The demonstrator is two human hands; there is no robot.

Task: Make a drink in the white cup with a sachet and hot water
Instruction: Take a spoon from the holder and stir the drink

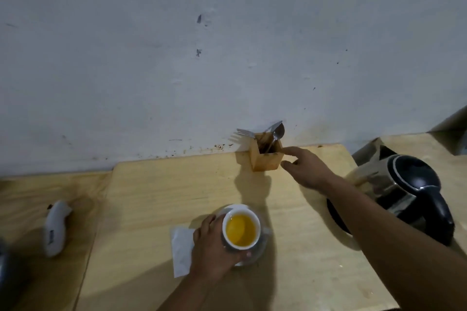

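Pale wood table (pixel 151 197), smooth, matte, with a seam on the left side. White painted wall (pixel 177 58) behind it, scuffed, with dark specks along the base.

Counts: one white cup (pixel 241 229), one saucer (pixel 260 251), one kettle (pixel 409 192), one wooden cutlery box (pixel 266 159), one white sachet (pixel 182 247), one white handheld device (pixel 56 228) at far left.

Cup: round, glazed, upright, mouth facing up, so the axis is vertical. Yellow-orange liquid fills it near the rim. It sits on the saucer at the table's near centre. I can't see a handle.

Left hand (pixel 214 247) wraps the cup's left side, fingers curled against its wall and the saucer edge, thumb at the near rim.

Right hand (pixel 305 169) is extended toward the box, index finger straight and touching or nearly touching the box's right top corner, other fingers loosely curled, holding nothing.

Box: square, open top, against the wall. Cutlery inside stands tilted: one fork (pixel 245 132) leaning left, one spoon (pixel 278 132) leaning right; other pieces can't be told apart.

Sachet: flat, rectangular, papery, lying just left of the saucer, partly under the left hand; long axis runs near to far.

Kettle: steel body, black lid and handle, at right, handle pointing near-right.
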